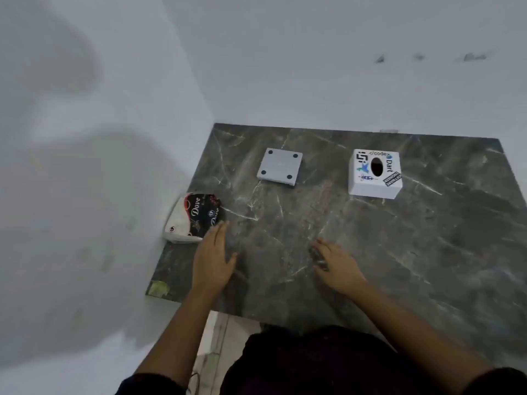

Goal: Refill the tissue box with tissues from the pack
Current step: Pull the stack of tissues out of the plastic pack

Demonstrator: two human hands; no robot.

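Note:
A white cube-shaped tissue box [374, 173] with stickers and a dark oval slot on top stands at the back right of the dark marble table [427, 238]. Its flat grey base plate [280, 167], with round feet facing up, lies separately at the back centre. The black, red and white tissue pack [194, 218] lies against the left wall. My left hand [214, 258] hovers flat, fingers apart, just right of the pack without touching it. My right hand [336, 263] rests palm down near the table's middle, holding nothing.
White walls [85, 166] close in the table on the left and at the back. The table's front edge runs just beyond my lap, with pale floor showing below it at the left. A yellowish patch [159, 287] marks the front left corner.

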